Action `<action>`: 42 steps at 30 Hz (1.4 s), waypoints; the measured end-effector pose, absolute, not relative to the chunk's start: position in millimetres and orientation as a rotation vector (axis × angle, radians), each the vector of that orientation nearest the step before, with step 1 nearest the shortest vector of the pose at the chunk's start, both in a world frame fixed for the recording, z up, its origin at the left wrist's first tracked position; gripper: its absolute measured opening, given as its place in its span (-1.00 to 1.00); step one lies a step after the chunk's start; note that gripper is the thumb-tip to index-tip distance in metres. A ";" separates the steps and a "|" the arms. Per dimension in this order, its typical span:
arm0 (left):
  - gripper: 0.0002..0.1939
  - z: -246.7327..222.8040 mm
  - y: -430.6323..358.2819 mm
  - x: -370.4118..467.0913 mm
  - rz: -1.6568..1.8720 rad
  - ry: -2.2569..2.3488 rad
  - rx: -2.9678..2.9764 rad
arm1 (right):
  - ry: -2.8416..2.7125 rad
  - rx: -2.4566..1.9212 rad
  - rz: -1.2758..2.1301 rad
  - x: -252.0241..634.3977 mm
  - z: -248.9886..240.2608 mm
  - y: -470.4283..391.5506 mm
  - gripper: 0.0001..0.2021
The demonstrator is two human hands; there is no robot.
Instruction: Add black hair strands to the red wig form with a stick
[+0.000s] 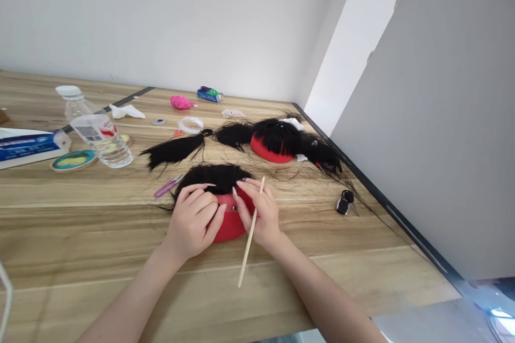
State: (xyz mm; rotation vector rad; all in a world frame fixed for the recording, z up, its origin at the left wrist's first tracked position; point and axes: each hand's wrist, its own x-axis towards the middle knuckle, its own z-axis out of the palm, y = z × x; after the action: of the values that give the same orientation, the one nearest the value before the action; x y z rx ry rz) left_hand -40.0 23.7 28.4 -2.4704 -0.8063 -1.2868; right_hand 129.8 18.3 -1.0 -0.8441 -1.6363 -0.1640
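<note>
Has bare surface (pixel 370 249) before right edge (pixel 406 226). Flanks red dome (pixel 229 229) with left grip (pixel 195 217), closure unclear, and right grip (pixel 267 214) clamped on wooden stick (pixel 248 244).

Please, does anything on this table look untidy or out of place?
Yes: loose dark strands lie scattered on the tabletop, in front of the farther red form, so that area looks messy. I see nothing spilled.

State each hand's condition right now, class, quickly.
Left hand: curled at the black hair; whether it pinches any cannot be told.
Right hand: holding a slender wooden stick.
</note>
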 end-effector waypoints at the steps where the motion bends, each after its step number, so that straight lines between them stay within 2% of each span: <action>1: -0.81 28.7 23.5 -39.9 -1.288 -0.810 -2.470 | -1.632 -0.834 -0.170 129.3 -0.2 17.8 -0.59; 22: -0.84 24.6 23.4 -42.5 -1.328 -0.781 -2.478 | -1.637 -0.782 -0.159 128.9 1.2 13.9 -0.60; 31: -0.85 20.4 24.1 -45.3 -1.510 -0.645 -2.387 | -1.726 -0.839 -0.396 125.6 6.7 2.4 -0.61; 42: -0.82 19.5 24.4 -46.8 -1.541 -0.702 -2.271 | -1.622 -0.967 -0.159 129.5 0.0 15.4 -0.59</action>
State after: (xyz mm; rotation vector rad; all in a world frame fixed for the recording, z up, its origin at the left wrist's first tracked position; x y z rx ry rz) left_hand -46.8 24.4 19.5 -2.2714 -0.7017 -1.5406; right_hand 129.5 15.4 0.0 -0.9671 -1.6224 -0.1593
